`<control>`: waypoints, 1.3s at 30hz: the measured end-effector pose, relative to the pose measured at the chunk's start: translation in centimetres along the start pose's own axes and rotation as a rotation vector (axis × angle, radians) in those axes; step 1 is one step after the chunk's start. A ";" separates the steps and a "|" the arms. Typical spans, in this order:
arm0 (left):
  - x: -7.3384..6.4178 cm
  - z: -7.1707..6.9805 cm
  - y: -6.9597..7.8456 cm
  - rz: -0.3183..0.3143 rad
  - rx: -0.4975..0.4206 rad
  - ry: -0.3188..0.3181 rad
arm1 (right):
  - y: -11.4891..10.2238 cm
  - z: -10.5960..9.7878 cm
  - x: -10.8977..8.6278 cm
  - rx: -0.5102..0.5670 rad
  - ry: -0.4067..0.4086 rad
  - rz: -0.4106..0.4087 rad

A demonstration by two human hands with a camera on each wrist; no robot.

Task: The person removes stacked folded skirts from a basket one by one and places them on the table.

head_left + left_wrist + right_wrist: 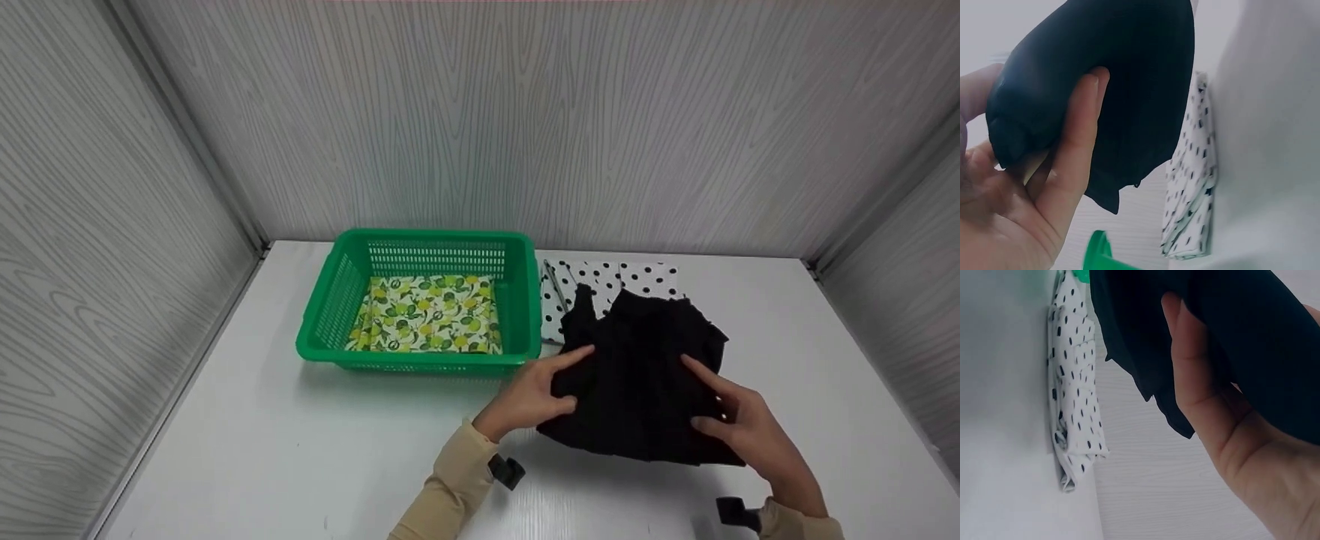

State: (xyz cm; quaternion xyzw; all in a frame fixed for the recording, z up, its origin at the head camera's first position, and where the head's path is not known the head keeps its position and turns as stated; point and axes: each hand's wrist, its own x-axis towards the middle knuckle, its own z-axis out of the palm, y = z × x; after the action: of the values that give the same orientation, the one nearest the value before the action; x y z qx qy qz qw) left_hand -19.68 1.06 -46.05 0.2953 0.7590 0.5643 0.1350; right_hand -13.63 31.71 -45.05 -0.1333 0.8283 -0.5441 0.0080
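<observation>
A black cloth garment [637, 375] is held up between both hands, over the table on the right side of the head view. My left hand [532, 394] grips its left side, thumb on the near part and index finger along the upper part. At the opposite side my right hand [746, 424] pinches it the same way. In the left wrist view the black fabric [1140, 101] curves over the fingers [1075, 135]. The right wrist view shows the fabric [1275, 343] bent around the fingers [1190, 365]. Which kind of garment it is, I cannot tell.
A green plastic basket [420, 360] stands to the left, with a folded lemon-print cloth [431, 315] inside. Behind the black garment lies a folded white cloth with black dots [649, 277], close to the basket's right side. Wood-grain panels [465, 120] enclose the white table [300, 450].
</observation>
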 end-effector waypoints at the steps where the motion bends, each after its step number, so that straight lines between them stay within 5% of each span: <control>1: -0.1 0.2 -0.1 -0.006 0.001 -0.010 | 0.2 0.0 -0.3 0.000 -0.002 0.009; 14: -1.2 1.9 -2.5 -0.063 -0.078 -0.062 | 3.1 -0.1 -2.0 0.019 -0.077 0.074; 26: -2.1 2.8 -5.2 -0.199 -0.064 0.031 | 6.8 0.2 -2.4 0.050 -0.119 0.282; 39: -1.5 3.2 -6.6 -0.305 -0.018 0.056 | 7.5 0.5 -0.9 -0.084 -0.138 0.369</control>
State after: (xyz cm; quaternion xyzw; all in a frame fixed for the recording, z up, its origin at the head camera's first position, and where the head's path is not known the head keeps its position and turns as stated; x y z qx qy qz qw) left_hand -18.72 1.39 -53.45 0.1593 0.7934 0.5521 0.2007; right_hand -14.29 34.21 -52.14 -0.0162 0.8582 -0.4880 0.1588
